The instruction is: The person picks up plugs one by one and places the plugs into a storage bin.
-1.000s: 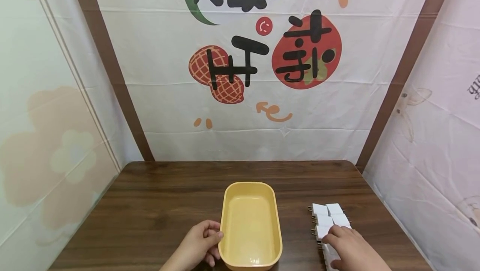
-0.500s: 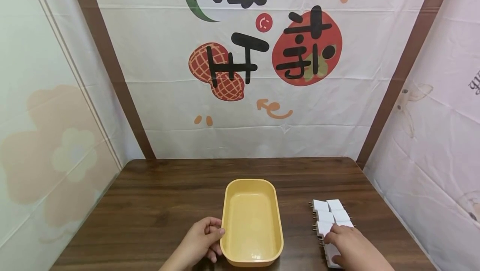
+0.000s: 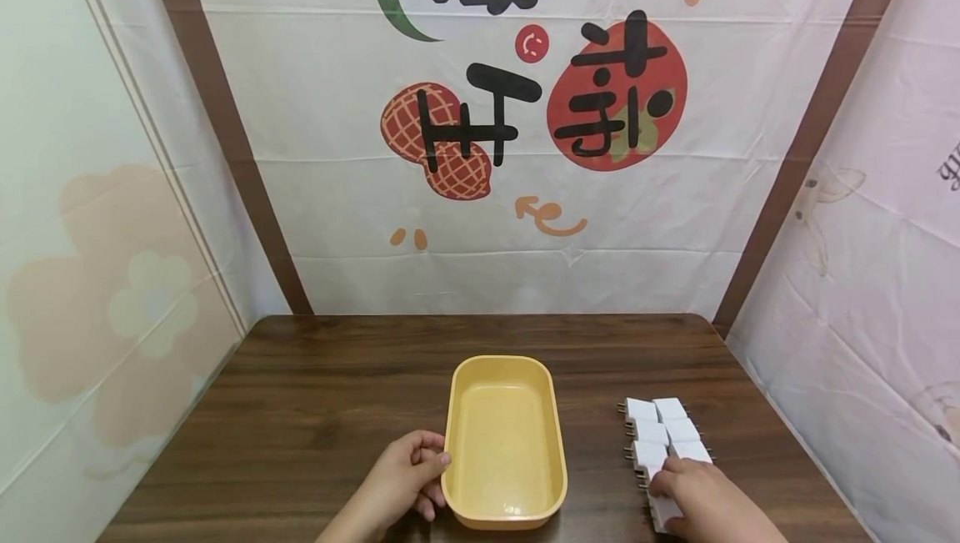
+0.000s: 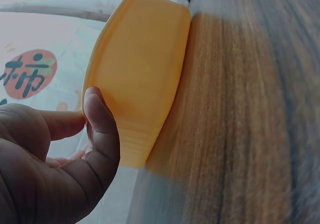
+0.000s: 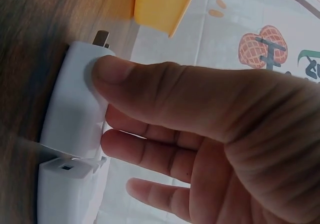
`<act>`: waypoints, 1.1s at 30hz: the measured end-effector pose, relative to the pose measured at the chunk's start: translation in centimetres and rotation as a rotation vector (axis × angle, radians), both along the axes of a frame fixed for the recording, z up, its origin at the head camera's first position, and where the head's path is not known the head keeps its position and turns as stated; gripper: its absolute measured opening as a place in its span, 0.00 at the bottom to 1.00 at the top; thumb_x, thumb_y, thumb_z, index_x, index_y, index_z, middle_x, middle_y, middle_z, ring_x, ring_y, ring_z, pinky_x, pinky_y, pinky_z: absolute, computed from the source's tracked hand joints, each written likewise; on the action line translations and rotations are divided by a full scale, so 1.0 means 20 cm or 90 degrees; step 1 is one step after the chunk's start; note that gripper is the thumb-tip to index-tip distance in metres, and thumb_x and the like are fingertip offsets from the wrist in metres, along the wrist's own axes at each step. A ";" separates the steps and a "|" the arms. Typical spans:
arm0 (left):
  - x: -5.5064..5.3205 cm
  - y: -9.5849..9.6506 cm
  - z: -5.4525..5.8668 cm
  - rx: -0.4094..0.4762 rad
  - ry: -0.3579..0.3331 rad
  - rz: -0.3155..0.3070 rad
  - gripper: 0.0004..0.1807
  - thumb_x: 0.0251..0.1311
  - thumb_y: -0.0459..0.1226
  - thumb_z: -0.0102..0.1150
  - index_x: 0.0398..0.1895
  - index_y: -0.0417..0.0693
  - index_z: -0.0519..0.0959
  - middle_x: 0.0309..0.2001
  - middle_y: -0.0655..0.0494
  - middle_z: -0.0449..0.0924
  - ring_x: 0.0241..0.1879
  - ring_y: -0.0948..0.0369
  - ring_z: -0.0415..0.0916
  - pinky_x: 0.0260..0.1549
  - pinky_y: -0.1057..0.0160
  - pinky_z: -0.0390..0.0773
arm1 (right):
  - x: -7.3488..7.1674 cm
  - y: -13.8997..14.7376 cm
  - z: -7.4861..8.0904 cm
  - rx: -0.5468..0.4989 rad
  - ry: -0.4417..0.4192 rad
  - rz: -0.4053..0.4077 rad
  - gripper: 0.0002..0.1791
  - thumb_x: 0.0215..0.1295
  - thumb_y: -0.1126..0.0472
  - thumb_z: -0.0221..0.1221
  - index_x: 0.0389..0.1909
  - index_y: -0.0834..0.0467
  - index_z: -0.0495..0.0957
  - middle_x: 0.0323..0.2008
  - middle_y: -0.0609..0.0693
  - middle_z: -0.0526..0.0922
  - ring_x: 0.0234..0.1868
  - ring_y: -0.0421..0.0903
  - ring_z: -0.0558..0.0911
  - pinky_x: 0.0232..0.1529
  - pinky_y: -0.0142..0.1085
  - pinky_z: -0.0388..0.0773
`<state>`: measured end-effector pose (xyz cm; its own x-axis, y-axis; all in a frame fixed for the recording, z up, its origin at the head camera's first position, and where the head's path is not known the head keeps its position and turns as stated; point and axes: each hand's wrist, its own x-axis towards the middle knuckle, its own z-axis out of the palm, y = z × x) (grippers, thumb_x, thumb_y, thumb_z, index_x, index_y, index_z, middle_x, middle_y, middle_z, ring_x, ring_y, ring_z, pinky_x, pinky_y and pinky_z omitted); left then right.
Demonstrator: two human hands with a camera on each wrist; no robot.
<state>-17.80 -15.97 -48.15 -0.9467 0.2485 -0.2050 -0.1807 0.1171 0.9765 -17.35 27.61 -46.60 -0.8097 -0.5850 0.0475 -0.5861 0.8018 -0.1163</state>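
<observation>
A yellow rectangular plastic bin (image 3: 504,443) with rounded corners stands on the table, with nothing inside. My left hand (image 3: 401,476) pinches its left rim; in the left wrist view one finger (image 4: 102,116) lies along the bin's outer wall. To the right, white plug chargers (image 3: 649,432) with metal prongs are set out in two close rows. At the near end my right hand (image 3: 708,503) grips one charger (image 5: 75,101), thumb on its side by the prongs. A neighbouring charger (image 5: 70,191) shows a small dark port. The right hand covers part of the rows.
The dark wood-grain table (image 3: 330,409) ends at a white printed curtain (image 3: 360,284) behind it. More printed curtains hang at the left and right sides. A strip of table separates the bin from the chargers.
The head view has tilted slightly, so everything sits a little higher in it. The right hand's fingers have closed in slightly over the near charger. The left hand keeps its hold on the bin.
</observation>
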 end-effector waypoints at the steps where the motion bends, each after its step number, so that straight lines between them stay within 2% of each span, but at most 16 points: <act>1: 0.00 0.00 0.00 0.000 0.000 0.000 0.24 0.73 0.36 0.58 0.62 0.27 0.67 0.36 0.44 0.80 0.23 0.60 0.79 0.18 0.64 0.81 | 0.00 0.00 0.00 -0.001 -0.001 0.000 0.17 0.40 0.60 0.79 0.31 0.46 0.84 0.31 0.33 0.76 0.33 0.36 0.77 0.33 0.40 0.77; 7: 0.00 0.00 0.00 0.004 -0.003 0.002 0.23 0.73 0.36 0.58 0.62 0.28 0.67 0.36 0.44 0.79 0.23 0.60 0.79 0.18 0.65 0.81 | 0.01 0.00 -0.01 -0.012 -0.010 0.002 0.17 0.40 0.62 0.78 0.33 0.48 0.85 0.32 0.34 0.77 0.34 0.37 0.79 0.35 0.40 0.79; 15: 0.01 0.00 0.00 0.009 -0.001 0.002 0.23 0.73 0.35 0.58 0.61 0.28 0.68 0.36 0.45 0.79 0.22 0.61 0.79 0.17 0.65 0.81 | 0.01 0.02 -0.03 -0.031 0.001 0.034 0.20 0.36 0.63 0.80 0.33 0.50 0.83 0.33 0.36 0.76 0.33 0.37 0.78 0.32 0.37 0.78; 27: 0.00 0.01 -0.02 0.024 -0.027 0.007 0.19 0.73 0.36 0.58 0.56 0.31 0.68 0.37 0.46 0.80 0.23 0.61 0.79 0.18 0.66 0.80 | 0.01 0.02 -0.03 -0.022 -0.015 0.021 0.20 0.37 0.62 0.80 0.34 0.49 0.84 0.33 0.36 0.76 0.34 0.38 0.79 0.32 0.39 0.77; 33: 0.00 0.00 -0.02 0.028 -0.025 0.003 0.19 0.73 0.36 0.58 0.56 0.30 0.68 0.36 0.46 0.80 0.23 0.61 0.79 0.18 0.66 0.80 | 0.02 0.01 -0.04 -0.002 0.006 0.010 0.21 0.35 0.60 0.80 0.34 0.48 0.85 0.33 0.36 0.77 0.33 0.39 0.80 0.32 0.41 0.78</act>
<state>-17.75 -15.88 -48.48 -0.9393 0.2539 -0.2306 -0.2190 0.0736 0.9730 -16.94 27.86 -47.30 -0.7997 -0.5977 0.0568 -0.5999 0.7920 -0.1130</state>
